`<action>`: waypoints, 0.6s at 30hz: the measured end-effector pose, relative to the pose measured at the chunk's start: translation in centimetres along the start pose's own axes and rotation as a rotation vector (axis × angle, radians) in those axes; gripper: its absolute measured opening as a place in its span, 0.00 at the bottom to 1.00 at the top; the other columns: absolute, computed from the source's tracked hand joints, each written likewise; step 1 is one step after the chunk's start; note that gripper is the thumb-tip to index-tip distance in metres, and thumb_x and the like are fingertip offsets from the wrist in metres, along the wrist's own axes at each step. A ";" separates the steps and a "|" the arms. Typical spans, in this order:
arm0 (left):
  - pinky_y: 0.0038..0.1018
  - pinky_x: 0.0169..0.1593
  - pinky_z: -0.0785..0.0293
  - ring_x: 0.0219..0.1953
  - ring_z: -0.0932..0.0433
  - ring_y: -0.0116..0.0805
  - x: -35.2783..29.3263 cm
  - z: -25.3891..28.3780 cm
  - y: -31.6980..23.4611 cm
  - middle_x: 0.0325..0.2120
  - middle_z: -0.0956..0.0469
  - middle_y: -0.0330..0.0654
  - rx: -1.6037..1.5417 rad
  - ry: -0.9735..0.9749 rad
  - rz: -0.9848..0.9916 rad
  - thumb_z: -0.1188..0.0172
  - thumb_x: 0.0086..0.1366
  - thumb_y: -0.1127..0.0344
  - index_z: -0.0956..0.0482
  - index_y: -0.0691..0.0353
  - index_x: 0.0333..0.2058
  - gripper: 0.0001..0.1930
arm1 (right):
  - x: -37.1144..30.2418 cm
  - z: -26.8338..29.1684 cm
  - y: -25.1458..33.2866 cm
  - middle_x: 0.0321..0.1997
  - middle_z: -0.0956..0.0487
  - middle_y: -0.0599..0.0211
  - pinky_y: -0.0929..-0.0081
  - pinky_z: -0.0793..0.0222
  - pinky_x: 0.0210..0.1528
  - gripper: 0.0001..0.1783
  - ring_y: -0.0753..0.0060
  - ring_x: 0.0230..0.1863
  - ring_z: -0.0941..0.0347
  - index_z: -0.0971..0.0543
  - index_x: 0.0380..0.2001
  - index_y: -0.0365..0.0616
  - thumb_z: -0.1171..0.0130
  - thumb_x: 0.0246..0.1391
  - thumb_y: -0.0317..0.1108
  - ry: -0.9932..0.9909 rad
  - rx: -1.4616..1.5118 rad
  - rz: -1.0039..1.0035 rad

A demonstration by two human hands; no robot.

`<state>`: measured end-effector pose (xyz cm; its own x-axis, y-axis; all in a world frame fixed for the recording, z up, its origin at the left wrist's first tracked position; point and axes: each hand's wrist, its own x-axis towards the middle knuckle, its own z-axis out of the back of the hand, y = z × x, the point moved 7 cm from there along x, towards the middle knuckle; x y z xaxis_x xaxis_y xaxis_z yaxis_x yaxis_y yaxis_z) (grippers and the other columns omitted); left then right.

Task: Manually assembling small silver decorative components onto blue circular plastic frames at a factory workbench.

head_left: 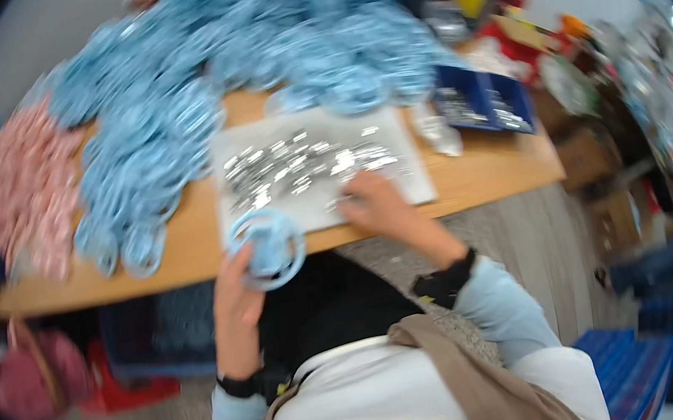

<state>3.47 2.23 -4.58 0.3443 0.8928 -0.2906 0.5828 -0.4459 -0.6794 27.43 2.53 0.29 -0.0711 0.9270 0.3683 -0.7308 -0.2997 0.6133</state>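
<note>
Her left hand (233, 296) grips a light, stiff-looking blue ring (267, 247) by its rim at the tabletop's near edge; the right hand (374, 201) rests fingers-down on small silvery pieces (297, 168).

The left hand (237, 295) is raised near the frame's centre with fingers curled closed, while the right hand (376, 203) reaches forward, palm down and fingers spread, right of centre.
</note>
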 end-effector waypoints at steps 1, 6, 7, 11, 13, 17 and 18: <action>0.30 0.44 0.28 0.41 0.25 0.31 -0.4 1.1 -0.1 0.39 0.24 0.41 -0.009 -0.023 -0.028 0.48 0.61 0.66 0.29 0.64 0.45 0.14 | 0.5 -1.7 0.7 0.29 0.26 0.56 0.60 0.33 0.36 0.10 0.53 0.32 0.29 0.23 0.26 0.40 0.40 0.40 0.34 0.089 -0.015 0.056; 0.38 0.50 0.30 0.48 0.27 0.39 1.7 0.9 0.3 0.47 0.28 0.44 0.027 -0.022 0.002 0.52 0.63 0.60 0.35 0.61 0.52 0.20 | 1.0 -6.4 -1.4 0.30 0.27 0.53 0.62 0.30 0.31 0.03 0.51 0.30 0.27 0.27 0.19 0.40 0.46 0.39 0.28 0.132 -0.033 -0.006; 0.36 0.51 0.31 0.50 0.29 0.37 2.8 3.6 -0.4 0.48 0.29 0.44 0.065 0.017 -0.020 0.50 0.63 0.57 0.34 0.61 0.52 0.21 | 1.5 -5.3 0.8 0.30 0.28 0.55 0.61 0.31 0.32 0.03 0.50 0.31 0.28 0.28 0.20 0.40 0.46 0.39 0.27 0.154 -0.044 0.018; 0.43 0.60 0.44 0.57 0.39 0.47 1.9 -2.4 -0.7 0.55 0.38 0.48 0.282 0.036 -0.054 0.50 0.59 0.55 0.41 0.65 0.57 0.30 | 0.0 -2.6 0.9 0.30 0.31 0.59 0.61 0.35 0.33 0.06 0.52 0.32 0.31 0.29 0.24 0.40 0.43 0.41 0.28 0.036 0.107 0.034; 0.43 0.59 0.42 0.57 0.39 0.48 2.4 -1.6 -0.4 0.55 0.37 0.50 0.217 0.073 -0.019 0.51 0.59 0.57 0.40 0.65 0.56 0.28 | 0.0 -2.1 0.9 0.29 0.31 0.59 0.61 0.35 0.33 0.07 0.52 0.32 0.31 0.30 0.24 0.40 0.43 0.40 0.28 0.025 0.158 0.026; 0.43 0.58 0.41 0.55 0.37 0.48 2.0 -0.5 -0.5 0.53 0.36 0.52 0.142 0.049 -0.020 0.51 0.59 0.59 0.40 0.66 0.55 0.27 | -0.2 -1.9 1.3 0.29 0.31 0.58 0.62 0.35 0.33 0.07 0.53 0.32 0.31 0.30 0.24 0.40 0.43 0.40 0.28 0.021 0.209 0.000; 0.44 0.58 0.41 0.55 0.37 0.48 2.0 -0.6 -0.6 0.53 0.36 0.52 0.135 0.068 -0.014 0.51 0.59 0.59 0.40 0.65 0.55 0.27 | -0.3 -2.0 1.1 0.30 0.31 0.59 0.63 0.35 0.33 0.08 0.54 0.31 0.31 0.30 0.26 0.40 0.43 0.41 0.28 0.025 0.205 0.007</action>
<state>4.26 4.19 -4.36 0.3884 0.8903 -0.2376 0.4853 -0.4168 -0.7686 25.28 2.42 -0.56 -0.0943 0.9291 0.3575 -0.5768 -0.3437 0.7410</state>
